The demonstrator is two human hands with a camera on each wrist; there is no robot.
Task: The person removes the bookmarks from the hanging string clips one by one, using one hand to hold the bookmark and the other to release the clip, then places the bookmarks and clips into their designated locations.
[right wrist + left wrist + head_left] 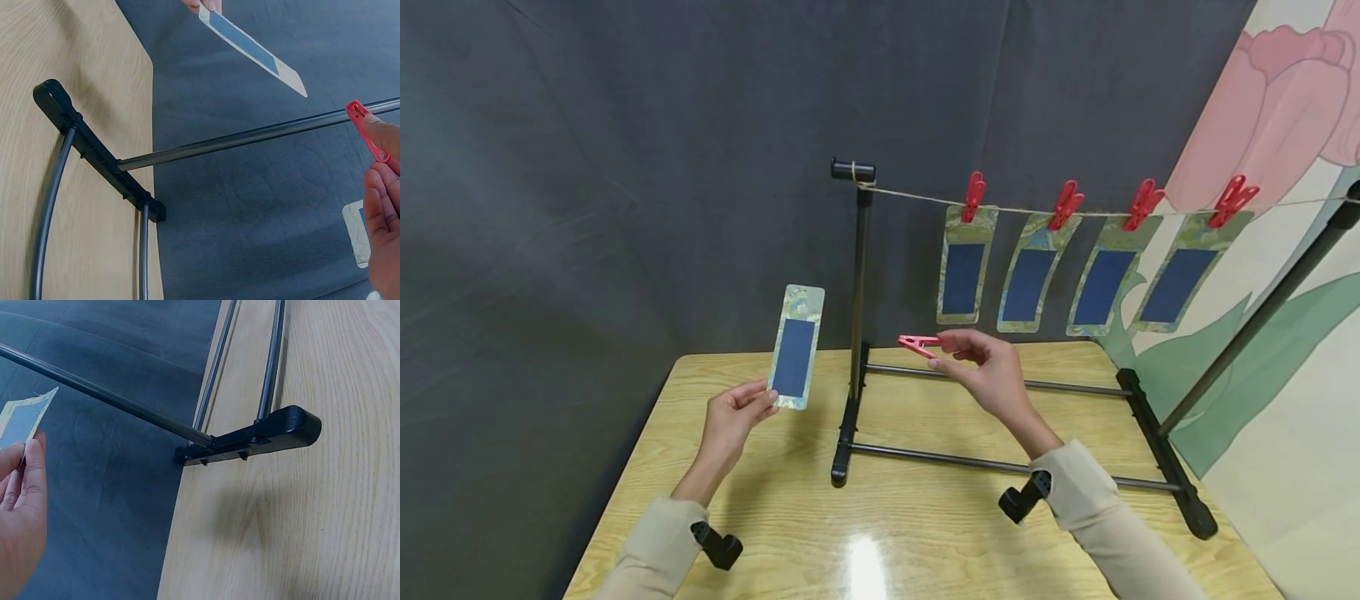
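My left hand (732, 421) pinches a bookmark-like card (795, 350) by its lower end and holds it upright, left of the rack post. The card has a pale green floral border around a dark blue panel. In the left wrist view only part of that card (25, 419) shows between thumb and fingers. My right hand (988, 371) pinches a red clothespin (919, 344) between thumb and fingers, its tip pointing left, below the string (910, 196). In the right wrist view the clothespin (367, 131) overlaps the rack's post.
Several similar cards (964, 267) hang from the string by red clothespins (973, 197). A black metal rack (859, 292) carries the string and stands on the wooden table (925, 517). Behind is a dark curtain (625, 167); a painted wall (1300, 350) stands at the right.
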